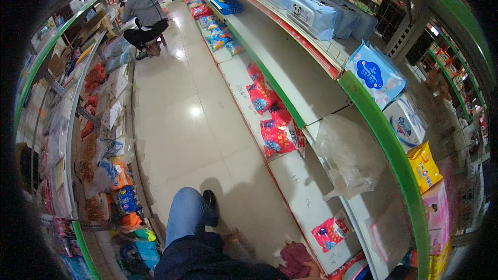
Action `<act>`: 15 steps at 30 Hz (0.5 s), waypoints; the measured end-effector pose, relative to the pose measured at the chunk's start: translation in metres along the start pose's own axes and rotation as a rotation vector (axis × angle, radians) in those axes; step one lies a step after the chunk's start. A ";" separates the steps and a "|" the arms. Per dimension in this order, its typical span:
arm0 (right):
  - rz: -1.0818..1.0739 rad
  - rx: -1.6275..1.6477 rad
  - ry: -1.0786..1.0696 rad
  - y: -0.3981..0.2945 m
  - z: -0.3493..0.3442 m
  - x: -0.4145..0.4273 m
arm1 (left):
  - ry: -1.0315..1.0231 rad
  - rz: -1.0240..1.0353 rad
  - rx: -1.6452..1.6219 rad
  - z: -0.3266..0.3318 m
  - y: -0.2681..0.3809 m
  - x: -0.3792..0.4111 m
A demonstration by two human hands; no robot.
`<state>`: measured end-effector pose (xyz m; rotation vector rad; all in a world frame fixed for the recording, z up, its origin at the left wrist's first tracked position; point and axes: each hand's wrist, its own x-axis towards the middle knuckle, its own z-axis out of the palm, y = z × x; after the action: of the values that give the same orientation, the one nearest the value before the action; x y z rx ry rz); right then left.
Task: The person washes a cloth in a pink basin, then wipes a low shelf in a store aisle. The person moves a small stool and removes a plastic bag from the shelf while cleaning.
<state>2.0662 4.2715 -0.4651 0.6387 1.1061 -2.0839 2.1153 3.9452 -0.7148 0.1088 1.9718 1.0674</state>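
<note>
At the bottom edge, my right hand (310, 270) is partly visible and closed around a crumpled maroon cloth (295, 257). The cloth hangs beside the white lower shelf (290, 179) on the right. On that shelf, just beyond the cloth, lies a red plastic packet (328, 235). More red packets (277, 137) are grouped farther along. A crumpled clear plastic bag (342, 155) rests on the shelf above. My left hand is out of view.
Blue wipes packs (375, 72) and a yellow packet (425, 167) stand on the upper right shelf. Packaged goods fill the left shelves, including a blue packet (129, 199). A person (144, 11) sits on a low stool (155, 48) up the tiled aisle (183, 85).
</note>
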 end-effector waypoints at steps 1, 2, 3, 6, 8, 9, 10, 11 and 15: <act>-0.008 0.002 -0.027 0.005 -0.003 0.011 | 0.001 0.003 0.007 -0.001 -0.003 0.006; -0.011 0.004 -0.050 0.008 -0.005 0.021 | 0.005 0.006 0.011 -0.001 -0.006 0.011; -0.019 0.008 -0.070 0.014 -0.007 0.029 | 0.003 0.012 0.018 -0.001 -0.009 0.013; -0.049 0.021 -0.136 0.024 -0.011 0.058 | 0.012 0.043 0.042 -0.003 -0.015 0.028; -0.063 0.033 -0.186 0.032 -0.010 0.071 | 0.020 0.056 0.052 0.001 -0.020 0.027; -0.076 0.039 -0.209 0.037 -0.008 0.077 | 0.021 0.067 0.060 0.002 -0.021 0.028; -0.091 0.046 -0.232 0.039 -0.007 0.084 | 0.021 0.079 0.070 0.001 -0.021 0.031; -0.101 0.052 -0.265 0.042 -0.002 0.092 | 0.028 0.084 0.073 0.001 -0.023 0.031; -0.181 0.103 -0.355 0.046 0.005 0.101 | 0.020 0.113 0.112 -0.006 -0.023 0.036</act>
<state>2.0350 4.2143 -0.5549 0.2055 0.8844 -2.3080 2.0954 3.9427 -0.7532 0.2736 2.0638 1.0332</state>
